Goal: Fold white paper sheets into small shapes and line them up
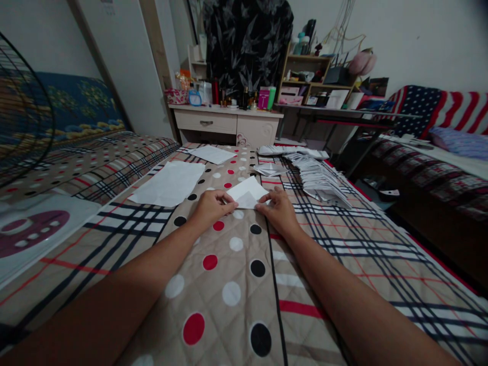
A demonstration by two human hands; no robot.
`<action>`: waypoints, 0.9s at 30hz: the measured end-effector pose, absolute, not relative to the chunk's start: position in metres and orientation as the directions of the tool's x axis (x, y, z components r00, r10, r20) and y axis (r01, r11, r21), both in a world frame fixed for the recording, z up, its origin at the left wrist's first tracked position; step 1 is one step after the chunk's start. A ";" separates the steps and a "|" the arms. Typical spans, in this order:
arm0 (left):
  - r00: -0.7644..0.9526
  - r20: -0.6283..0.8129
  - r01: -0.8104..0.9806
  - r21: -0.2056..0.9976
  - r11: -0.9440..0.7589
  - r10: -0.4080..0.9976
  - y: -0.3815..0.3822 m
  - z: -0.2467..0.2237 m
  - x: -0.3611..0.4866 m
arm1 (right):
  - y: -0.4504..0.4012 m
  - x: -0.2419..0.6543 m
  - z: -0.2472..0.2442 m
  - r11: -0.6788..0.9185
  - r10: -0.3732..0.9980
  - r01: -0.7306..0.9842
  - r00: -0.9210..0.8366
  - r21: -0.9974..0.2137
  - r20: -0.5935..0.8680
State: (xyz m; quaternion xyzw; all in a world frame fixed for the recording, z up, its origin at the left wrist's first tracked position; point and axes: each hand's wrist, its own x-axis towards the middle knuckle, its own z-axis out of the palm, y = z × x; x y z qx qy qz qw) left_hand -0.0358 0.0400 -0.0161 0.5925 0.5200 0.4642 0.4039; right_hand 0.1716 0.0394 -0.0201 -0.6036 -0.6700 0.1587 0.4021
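A partly folded white paper (249, 192) lies between both hands above the dotted bedspread (244, 274), its upper edge forming a peak. My left hand (214, 206) pinches its lower left corner between thumb and fingers. At the lower right corner, my right hand (278, 206) pinches the paper in the same way. To the left are flat white sheets (170, 184), with more sheets (213, 154) behind them. A folded paper piece (270, 169) sits just beyond my right hand, beside a long row of stacked folded papers (320, 178).
At the left edge stand a wire fan (23, 112) and a white plastic bag (41, 229) with a purple print. A drawer cabinet (224, 122) holding bottles is behind the bed. On the right are a desk (343, 114) and another bed with a flag-patterned cover (438, 109).
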 end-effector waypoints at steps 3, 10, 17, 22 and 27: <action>-0.006 0.150 0.295 0.945 -0.141 0.989 0.043 -0.020 -0.038 | 0.039 0.171 -0.019 0.236 0.937 0.734 0.001 -0.636 0.349; -0.031 0.372 0.752 0.620 -0.224 0.928 0.042 -0.017 -0.042 | 0.037 0.170 -0.018 0.284 0.924 0.797 -0.080 -0.532 0.374; 0.388 0.517 0.849 0.121 -0.514 0.763 0.029 -0.008 -0.033 | 0.039 0.170 -0.019 0.275 0.926 0.792 -0.066 -0.544 0.372; 0.528 0.444 0.783 0.075 -0.617 0.724 0.026 -0.008 -0.026 | 0.041 0.171 -0.021 0.302 0.919 0.700 -0.033 -0.647 0.392; 0.479 0.476 0.776 0.162 -0.609 0.737 0.028 -0.011 -0.030 | 0.045 0.175 -0.026 0.409 0.891 0.590 -0.094 -0.696 0.444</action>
